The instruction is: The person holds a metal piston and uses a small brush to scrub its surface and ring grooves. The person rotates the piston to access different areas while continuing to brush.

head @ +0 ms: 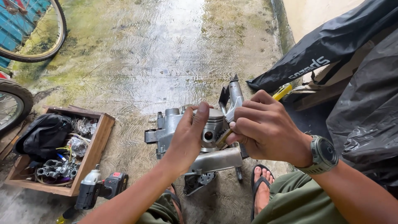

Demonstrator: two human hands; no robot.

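Piston [211,126], silver, ringed, pin hole facing the camera; seated on a grey engine block [178,132] that rests on the wet concrete floor [166,54] between the person's knees. Left hand [188,139]: grip spread, palm and fingers laid against the piston's side. Right hand [263,128]: grip pinching a yellow-handled tool [282,92], its tip at the piston's edge; wristwatch [324,154] worn. Nearby, left: wooden crate [97,143] of parts, cordless drill [101,188]. Right: black cover [365,112].
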